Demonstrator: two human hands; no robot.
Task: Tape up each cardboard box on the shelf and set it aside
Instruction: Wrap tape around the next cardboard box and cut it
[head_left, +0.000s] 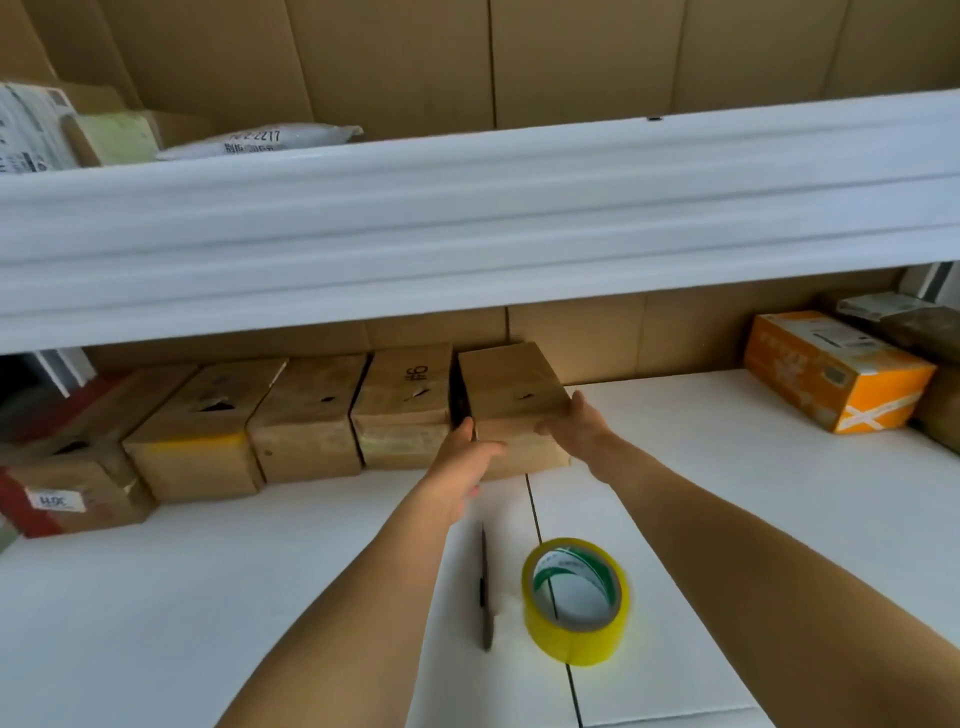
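My hands, left hand (464, 457) and right hand (576, 427), grip the end box (511, 400) of the row. To the left of my grip the next box (402, 402) stands very close, so my left fingers sit in a narrow dark gap there. To the right of my grip the white shelf surface (701, 441) lies open as far as the orange box (836, 369). Above my grip the upper shelf's front edge (467, 223) overhangs low. Behind the box stands a cardboard back wall (597, 332), seemingly touching. Toward me, just below my wrists, lie a knife (485, 587) and a yellow tape roll (574, 600), with bare shelf either side of them.
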